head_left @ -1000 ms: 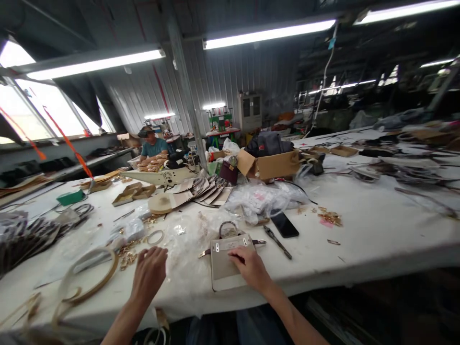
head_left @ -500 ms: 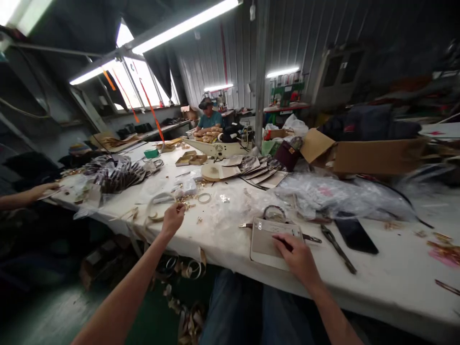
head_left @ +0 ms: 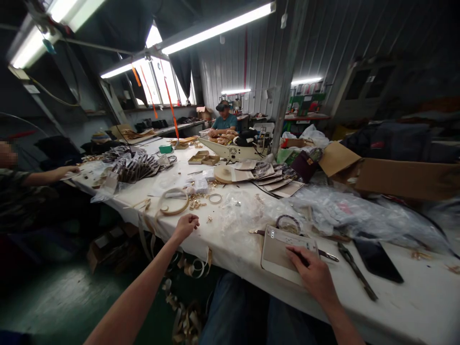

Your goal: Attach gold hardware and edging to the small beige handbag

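Note:
My left hand hovers over the table's front edge with its fingers pinched; what they hold, if anything, is too small to make out. Small gold metal pieces lie scattered just beyond it, beside a coil of beige tape. My right hand rests on a flat beige panel, thumb and forefinger stretched out and a little apart. A dark strap sticks out from under the panel on the right, and a braided dark handle lies behind it.
Pliers and a black phone lie to the right. Clear plastic film, an open cardboard box and stacked pieces fill the back. A person sits across; another person's arm reaches in at left.
The camera view has turned left, so the scene appears shifted right. My left hand has drawn back from the gold pieces towards the front edge. My right hand stays on the panel.

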